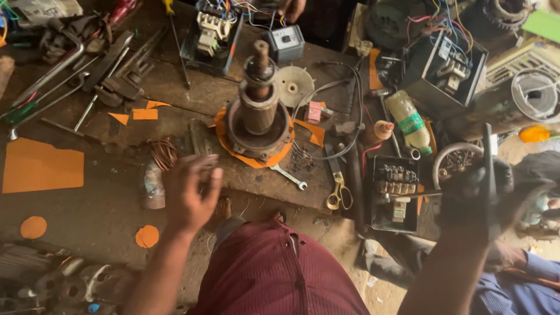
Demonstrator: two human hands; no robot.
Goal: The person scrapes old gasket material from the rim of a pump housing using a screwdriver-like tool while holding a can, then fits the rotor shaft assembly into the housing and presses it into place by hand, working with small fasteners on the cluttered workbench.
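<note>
On the scarred, oil-dark wooden workbench [87,204], the left hand [189,189] hovers at about seven o'clock from the motor rotor assembly [258,111], fingers loosely spread and curled, blurred, grasping nothing. The right hand [475,198], dark with grease, is clenched around a thin black metal rod [487,169] that stands nearly upright through the fist; it sits at about four o'clock from the rotor, off the bench edge. The rotor assembly is a rusty brown stepped cylinder with a stubby shaft on top, upright on a round flanged base, which rests on a ragged orange paper sheet [251,158]. At five o'clock from it lies a small bright steel spanner [290,177], and further right yellow-handled scissors [338,192]. At one o'clock is a pale plastic fan disc [293,85] with radial vanes. A coil of copper wire [164,153] lies at nine o'clock, beside the left hand. More orange paper, a flat rectangle [42,166] and small round discs [147,236], is scattered toward eight o'clock. Heavy grey wrenches [111,76] lie at ten o'clock. A black box of switch gear [395,192] sits just left of the right hand. Another person's hand [290,8] shows at the top edge.
</note>
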